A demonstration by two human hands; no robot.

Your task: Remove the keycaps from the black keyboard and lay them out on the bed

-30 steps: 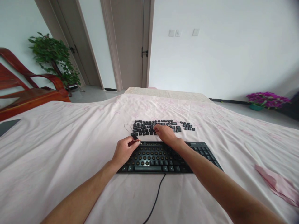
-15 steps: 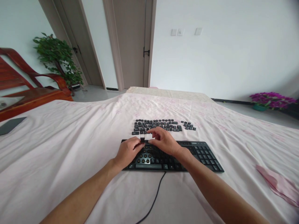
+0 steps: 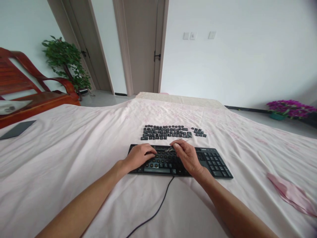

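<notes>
A black keyboard [image 3: 159, 171] lies crosswise, with many keycaps off its left and middle part and round key seats showing. My left hand [image 3: 139, 157] rests over its upper left, fingers stretched across the keys and thumb apart; I see nothing in it. Above the keyboard's middle, my right hand [image 3: 187, 155] pinches a thin wire keycap puller [image 3: 169, 150], whose wire ends point left and whose far end sticks out behind the fingers. Beyond the keyboard, loose black keycaps [image 3: 155, 133] lie in rows, with a smaller group of keycaps [image 3: 199, 133] to their right.
A pale pink floral cloth [image 3: 99, 165] with folds covers the table. The keyboard cable [image 3: 158, 208] runs toward me. A pink cloth [image 3: 292, 195] lies at the right, a dark flat object [image 3: 18, 129] at the far left. A wooden chair [image 3: 49, 89] stands beyond the left edge.
My right hand has moved right, away from my left hand, with the puller. The dark keycap seen between the hands no longer shows there. My left fingers have spread over the keys.
</notes>
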